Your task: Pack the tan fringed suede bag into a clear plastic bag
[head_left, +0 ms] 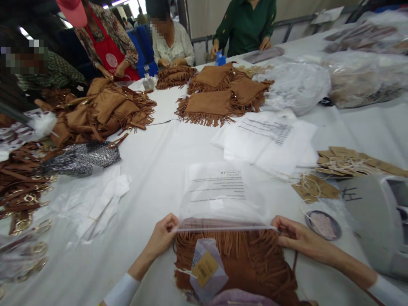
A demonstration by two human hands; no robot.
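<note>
A clear plastic bag with printed text lies flat in front of me, its mouth toward my body. My left hand pinches the left corner of that mouth. At the opposite corner, my right hand grips the edge with bent fingers. The opening is stretched between them. A brown fringed suede bag lies at the mouth, its fringed end just inside the plastic. On the suede rests a brown paper tag over a small translucent sachet.
Printed plastic bags are stacked ahead, with brown fringed bags beyond and another pile at left. Straps with gold clasps lie left. Paper tags and a grey machine are right. Several people work across the table.
</note>
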